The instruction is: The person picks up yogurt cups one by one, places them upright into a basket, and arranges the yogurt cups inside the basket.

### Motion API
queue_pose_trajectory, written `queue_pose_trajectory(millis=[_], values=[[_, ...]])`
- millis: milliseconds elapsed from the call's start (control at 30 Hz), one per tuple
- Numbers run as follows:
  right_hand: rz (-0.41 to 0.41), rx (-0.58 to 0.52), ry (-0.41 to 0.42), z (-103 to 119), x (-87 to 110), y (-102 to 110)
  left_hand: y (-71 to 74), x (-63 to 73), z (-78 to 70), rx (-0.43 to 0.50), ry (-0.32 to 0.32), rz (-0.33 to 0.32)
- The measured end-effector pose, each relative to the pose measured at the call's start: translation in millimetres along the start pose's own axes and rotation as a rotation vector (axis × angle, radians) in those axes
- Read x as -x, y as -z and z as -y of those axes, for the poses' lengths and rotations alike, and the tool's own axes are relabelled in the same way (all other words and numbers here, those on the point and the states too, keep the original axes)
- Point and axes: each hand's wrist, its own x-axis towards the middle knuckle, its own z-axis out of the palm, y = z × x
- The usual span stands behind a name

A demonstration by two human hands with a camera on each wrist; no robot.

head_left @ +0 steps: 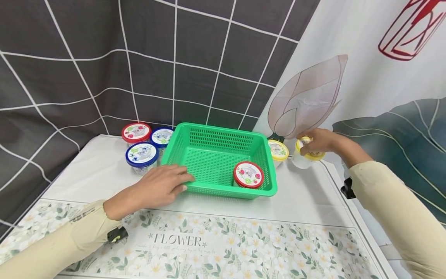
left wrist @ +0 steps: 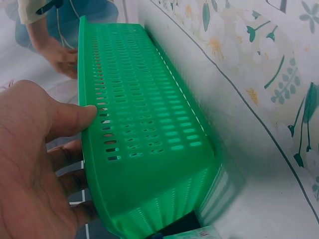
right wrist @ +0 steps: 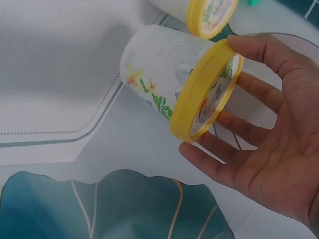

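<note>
My left hand (head_left: 158, 186) grips the near left rim of a green plastic basket (left wrist: 144, 114). In the left wrist view its thumb lies on the outer side and the fingers go over the rim. At the table's right side my right hand (head_left: 322, 140) holds a white tub with a yellow lid (right wrist: 159, 74) by the lid, thumb on one edge and fingers on the other. Another yellow-lidded tub (head_left: 277, 150) stands between it and the basket. Inside the basket, at the near right corner, sits a red-lidded tub (head_left: 248, 175).
Left of the basket stand two blue-lidded tubs (head_left: 142, 154) and a red-lidded tub (head_left: 136, 133), close together. A dark checked curtain (head_left: 146, 66) hangs right behind the table. The white tablecloth (head_left: 278, 205) has a flowered band along the front.
</note>
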Motion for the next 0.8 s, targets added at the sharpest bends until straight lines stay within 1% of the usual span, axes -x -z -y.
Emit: queue_pose_trajectory(millis=[300, 567, 800], values=[[-0.016, -0.027, -0.038, 8, 6.6, 7, 1.1, 0.1, -1.1, 0.009, -0.003, -0.009], [-0.057, -0.019, -0.023, 15, 5.3, 7, 1.1, 1.7, -0.7, 0.01, 0.002, -0.008], [-0.091, 0.017, -0.001, 24, 8.0, 10, 0.9, 1.6, -1.1, 0.01, -0.003, -0.012]])
